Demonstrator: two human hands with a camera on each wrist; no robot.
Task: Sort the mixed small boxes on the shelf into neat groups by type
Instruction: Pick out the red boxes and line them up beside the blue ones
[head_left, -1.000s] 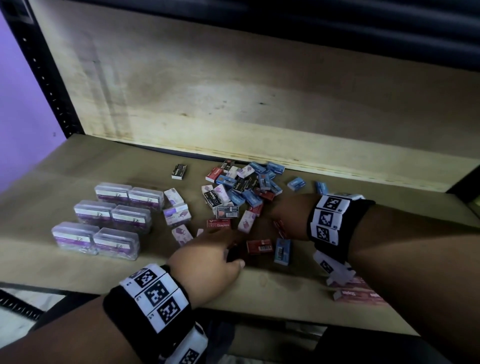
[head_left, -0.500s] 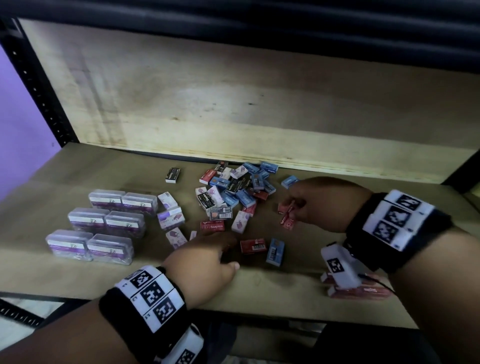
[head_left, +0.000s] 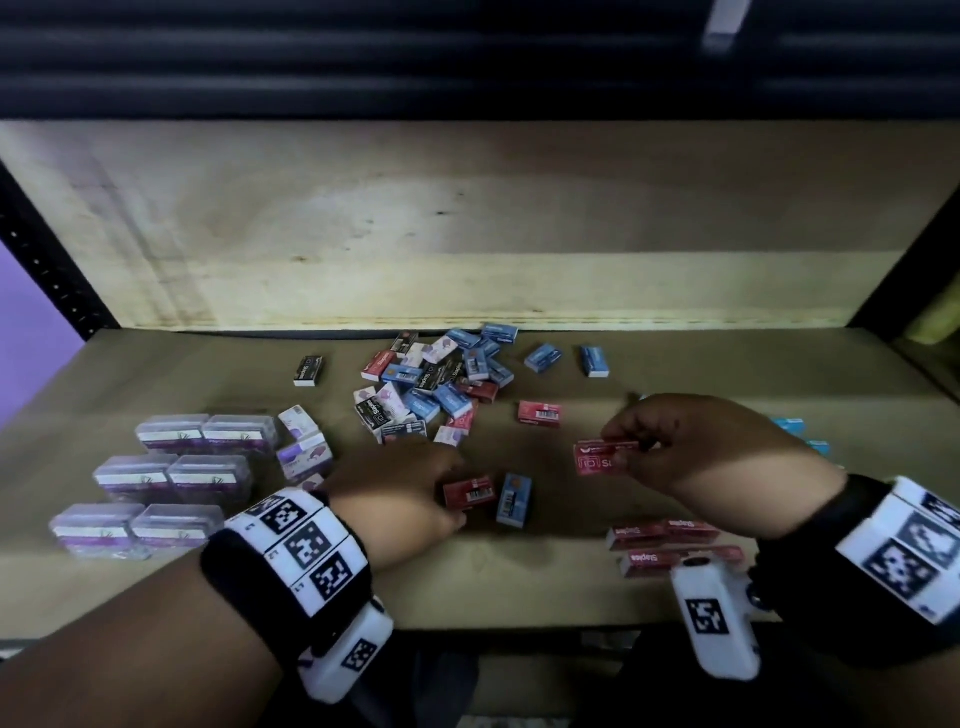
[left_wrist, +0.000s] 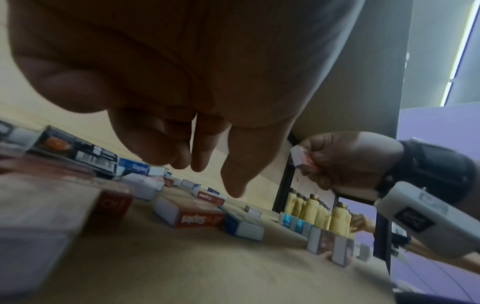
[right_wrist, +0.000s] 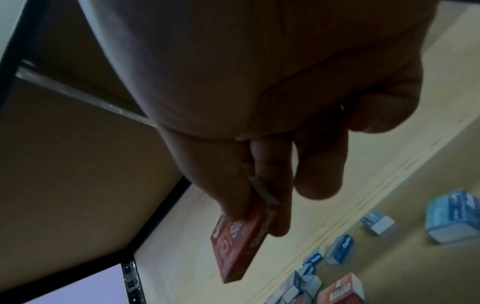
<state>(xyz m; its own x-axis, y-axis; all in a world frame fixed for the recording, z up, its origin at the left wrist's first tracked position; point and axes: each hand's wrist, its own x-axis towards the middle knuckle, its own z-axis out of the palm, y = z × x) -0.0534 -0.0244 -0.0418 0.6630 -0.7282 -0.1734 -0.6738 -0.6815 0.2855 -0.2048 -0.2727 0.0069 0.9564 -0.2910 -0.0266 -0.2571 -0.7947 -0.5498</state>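
Head view: right hand (head_left: 696, 452) pinches red box (head_left: 602, 458) | left wrist view: left hand (left_wrist: 182, 86) fingers loose, holding nothing

On the wooden shelf (head_left: 519, 582) a mixed heap of small boxes (head_left: 436, 387) lies near the back board. At the left stand six clear purple-labelled cases (head_left: 171, 480) in pairs. The right hand (head_left: 691, 452) pinches a red staples box (head_left: 602, 458) (lifted off the board). The left hand (head_left: 400, 493) rests low, touching a red box (head_left: 467, 491) beside a blue box (head_left: 514, 500). Red boxes (head_left: 670, 545) sit grouped under the right wrist.
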